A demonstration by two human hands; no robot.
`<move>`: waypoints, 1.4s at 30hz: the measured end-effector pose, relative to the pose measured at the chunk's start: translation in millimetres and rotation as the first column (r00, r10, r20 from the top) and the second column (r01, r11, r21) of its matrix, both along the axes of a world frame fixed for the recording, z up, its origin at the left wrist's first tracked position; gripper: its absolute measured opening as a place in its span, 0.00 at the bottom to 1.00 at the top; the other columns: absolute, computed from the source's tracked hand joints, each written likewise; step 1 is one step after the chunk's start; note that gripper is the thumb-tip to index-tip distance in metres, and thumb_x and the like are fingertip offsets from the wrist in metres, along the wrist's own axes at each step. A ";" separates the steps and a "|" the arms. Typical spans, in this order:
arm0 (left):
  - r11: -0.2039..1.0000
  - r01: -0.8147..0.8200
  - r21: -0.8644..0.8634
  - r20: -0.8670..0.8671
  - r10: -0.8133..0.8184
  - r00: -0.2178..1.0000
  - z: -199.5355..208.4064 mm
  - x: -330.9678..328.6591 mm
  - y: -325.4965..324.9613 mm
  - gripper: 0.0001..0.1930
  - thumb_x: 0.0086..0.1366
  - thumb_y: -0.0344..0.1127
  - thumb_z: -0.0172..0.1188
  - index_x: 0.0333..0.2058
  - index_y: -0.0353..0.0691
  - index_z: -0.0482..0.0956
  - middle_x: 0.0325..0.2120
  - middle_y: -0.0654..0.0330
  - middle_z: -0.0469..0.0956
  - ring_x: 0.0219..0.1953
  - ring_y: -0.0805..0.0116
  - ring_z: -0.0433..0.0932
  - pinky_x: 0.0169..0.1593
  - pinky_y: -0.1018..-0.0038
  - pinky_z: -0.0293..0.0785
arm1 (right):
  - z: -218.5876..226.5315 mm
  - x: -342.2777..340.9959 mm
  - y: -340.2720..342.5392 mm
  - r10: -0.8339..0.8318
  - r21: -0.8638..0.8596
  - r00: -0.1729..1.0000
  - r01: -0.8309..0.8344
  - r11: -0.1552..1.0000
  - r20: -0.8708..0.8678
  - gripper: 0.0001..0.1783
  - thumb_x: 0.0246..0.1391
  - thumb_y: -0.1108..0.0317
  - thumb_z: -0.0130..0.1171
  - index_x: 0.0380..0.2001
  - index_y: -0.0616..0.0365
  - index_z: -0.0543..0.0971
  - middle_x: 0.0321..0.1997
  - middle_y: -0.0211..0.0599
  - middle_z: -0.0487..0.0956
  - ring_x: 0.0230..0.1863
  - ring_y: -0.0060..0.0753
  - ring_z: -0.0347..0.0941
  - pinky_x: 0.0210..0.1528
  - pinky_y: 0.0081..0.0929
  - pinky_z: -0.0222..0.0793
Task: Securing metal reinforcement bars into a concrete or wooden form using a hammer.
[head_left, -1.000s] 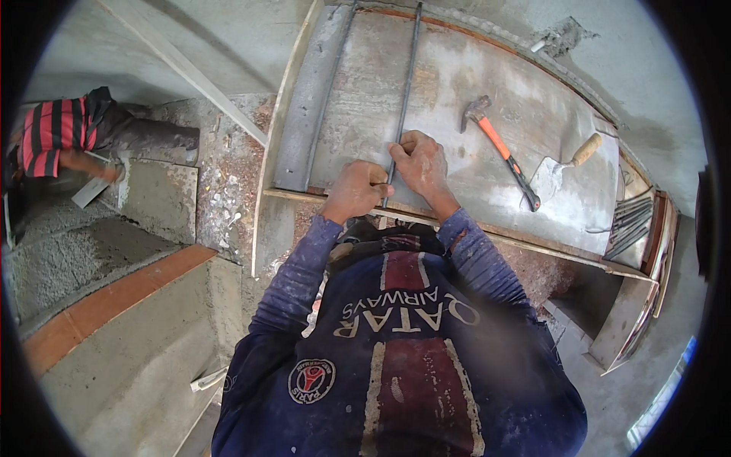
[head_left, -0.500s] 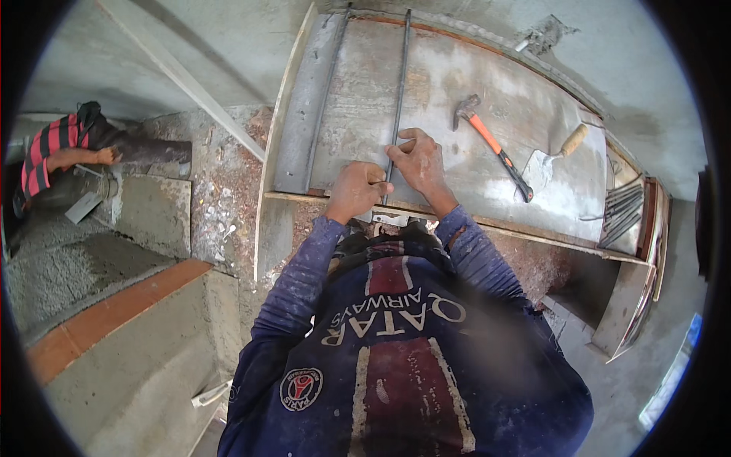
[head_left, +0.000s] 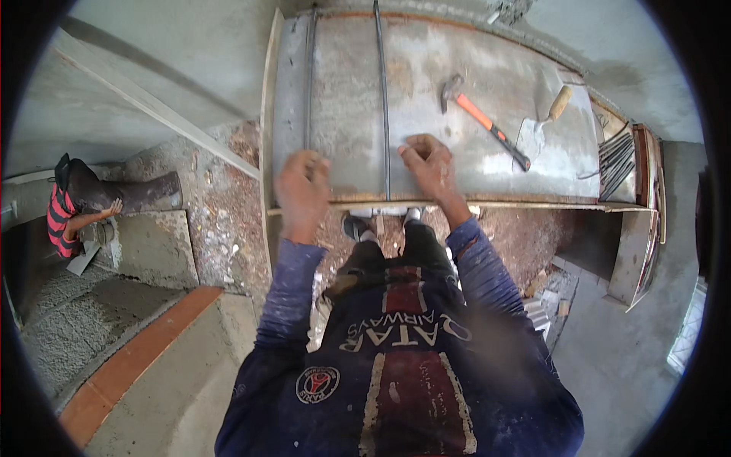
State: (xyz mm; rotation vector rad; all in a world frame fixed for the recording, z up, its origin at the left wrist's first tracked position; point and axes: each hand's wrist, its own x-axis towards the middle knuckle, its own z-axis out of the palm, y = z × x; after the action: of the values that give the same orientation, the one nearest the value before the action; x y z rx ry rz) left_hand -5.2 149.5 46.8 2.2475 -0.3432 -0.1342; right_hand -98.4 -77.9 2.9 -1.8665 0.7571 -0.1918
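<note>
Two slim dark metal rods are lying side by side across a broad grey panel [head_left: 346,84], running from its far edge toward its near one: a left rod [head_left: 311,76] and a right rod [head_left: 382,91]. The left hand [head_left: 303,186] is hovering over the near stretch of the left rod, fingers curled inward, and whether it is gripping or touching that rod I cannot tell. The right hand [head_left: 431,169] is hanging just right of the right rod, apart from it, thumb and forefinger leaving a narrow gap; whether they are pinching anything small I cannot tell. Farther right, an orange-and-black claw hammer [head_left: 486,122] and a wooden-handled trowel [head_left: 531,141] are resting on the panel, with dark bars [head_left: 615,158] bunching at its right end. Pale capital lettering and a round crest [head_left: 317,385] are showing on the wearer's dark blue shirt [head_left: 506,388]. At far left, a co-worker in a red-and-black striped shirt [head_left: 61,217] is bending low.
</note>
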 end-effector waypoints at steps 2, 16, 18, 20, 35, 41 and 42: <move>1.000 -0.017 0.022 0.037 0.017 0.999 -7.7 15.8 22.1 0.12 0.60 0.35 0.66 0.37 0.32 0.79 0.30 0.50 0.80 0.30 0.60 0.80 0.36 0.66 0.75 | 12.7 0.2 2.4 -0.004 -0.006 1.000 0.004 1.000 -0.022 0.21 0.52 0.57 0.65 0.40 0.65 0.81 0.32 0.45 0.85 0.34 0.34 0.82 0.40 0.32 0.76; 0.980 0.081 0.181 -0.237 -0.037 0.971 -18.1 16.9 35.1 0.15 0.57 0.39 0.67 0.30 0.29 0.80 0.21 0.47 0.79 0.25 0.56 0.81 0.33 0.65 0.74 | 23.2 21.3 32.5 0.052 -0.179 0.944 -0.115 0.977 -0.327 0.21 0.54 0.50 0.61 0.38 0.56 0.84 0.36 0.43 0.85 0.41 0.47 0.82 0.47 0.43 0.74; 0.980 0.118 0.161 -0.217 -0.082 0.973 -21.6 21.4 37.4 0.15 0.58 0.38 0.67 0.28 0.29 0.80 0.19 0.50 0.78 0.23 0.61 0.77 0.32 0.68 0.72 | 21.1 20.4 33.8 0.029 -0.179 0.949 -0.090 0.980 -0.315 0.20 0.54 0.50 0.61 0.38 0.56 0.84 0.36 0.42 0.85 0.41 0.47 0.82 0.47 0.43 0.73; 0.977 0.159 0.144 -0.197 -0.129 0.972 -26.9 26.6 41.2 0.15 0.58 0.38 0.67 0.25 0.28 0.79 0.17 0.54 0.77 0.21 0.67 0.74 0.30 0.70 0.69 | 22.9 20.7 33.7 0.012 -0.228 0.949 -0.088 0.970 -0.316 0.20 0.54 0.50 0.61 0.38 0.55 0.84 0.36 0.42 0.85 0.40 0.47 0.82 0.46 0.42 0.73; 0.977 0.145 0.155 -0.321 -0.089 0.943 -16.8 26.9 34.2 0.13 0.57 0.37 0.68 0.31 0.30 0.80 0.23 0.49 0.81 0.27 0.56 0.81 0.36 0.63 0.75 | 24.4 31.1 38.1 0.007 -0.291 0.945 -0.108 0.951 -0.328 0.21 0.57 0.50 0.57 0.37 0.58 0.83 0.34 0.51 0.84 0.41 0.57 0.80 0.47 0.49 0.73; 0.940 0.247 0.234 0.105 -0.277 0.955 0.3 -3.2 -8.4 0.19 0.60 0.45 0.66 0.43 0.37 0.78 0.31 0.48 0.80 0.35 0.48 0.80 0.41 0.55 0.74 | 15.2 33.1 36.1 0.011 -0.381 0.969 -0.108 0.918 -0.248 0.21 0.60 0.51 0.54 0.33 0.60 0.81 0.30 0.56 0.81 0.37 0.63 0.78 0.45 0.53 0.72; 0.938 0.335 0.091 -0.159 -0.319 0.934 1.6 -7.3 -18.8 0.18 0.61 0.45 0.65 0.42 0.36 0.79 0.31 0.48 0.81 0.34 0.48 0.80 0.41 0.57 0.74 | 17.7 35.3 36.1 0.020 -0.385 0.971 -0.114 0.916 -0.239 0.21 0.60 0.51 0.54 0.33 0.60 0.81 0.30 0.56 0.81 0.37 0.63 0.78 0.45 0.53 0.72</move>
State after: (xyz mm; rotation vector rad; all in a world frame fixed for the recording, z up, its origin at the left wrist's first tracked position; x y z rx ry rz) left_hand -12.5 130.7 48.4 2.2628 -0.6467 -0.5000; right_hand -63.2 -41.8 20.6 -2.3289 0.8565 -0.0881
